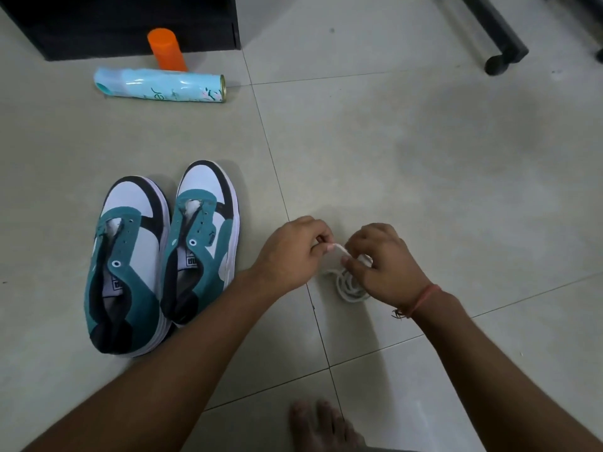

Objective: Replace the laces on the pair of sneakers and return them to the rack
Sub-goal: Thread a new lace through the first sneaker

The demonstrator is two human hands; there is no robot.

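Two teal, white and black sneakers stand side by side on the tiled floor, toes pointing away: the left sneaker (125, 265) and the right sneaker (200, 239). Their eyelets show no laces. To the right of them a coiled bundle of white laces (347, 285) lies on the floor. My left hand (290, 252) pinches one white lace end between its fingertips. My right hand (386, 264) holds the bundle from above, covering part of it. A red thread band sits on my right wrist.
A light blue spray can (160, 84) lies on its side at the back left, with an orange cylinder (166, 48) behind it against a black cabinet (124, 24). Black chair or stand legs (496, 37) are at the top right. My bare foot (323, 425) is at the bottom.
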